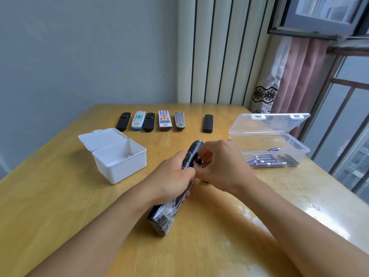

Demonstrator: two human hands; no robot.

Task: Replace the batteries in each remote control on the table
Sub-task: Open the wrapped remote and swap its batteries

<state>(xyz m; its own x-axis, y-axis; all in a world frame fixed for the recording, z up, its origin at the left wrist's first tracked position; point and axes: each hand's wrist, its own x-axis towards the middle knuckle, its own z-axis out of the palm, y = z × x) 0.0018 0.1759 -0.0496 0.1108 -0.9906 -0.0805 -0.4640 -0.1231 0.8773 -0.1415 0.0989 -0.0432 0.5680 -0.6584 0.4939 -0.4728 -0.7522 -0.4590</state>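
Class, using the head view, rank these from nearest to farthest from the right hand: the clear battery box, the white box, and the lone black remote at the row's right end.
1. Clear battery box, just right of the right hand.
2. Lone black remote, behind the hand.
3. White box, across on the left.

The left hand (171, 176) covered the middle of the black remote (169, 212). The right hand (221, 166) hid its own fingertips. The batteries (267, 161) looked blurred through the clear box (299, 150).
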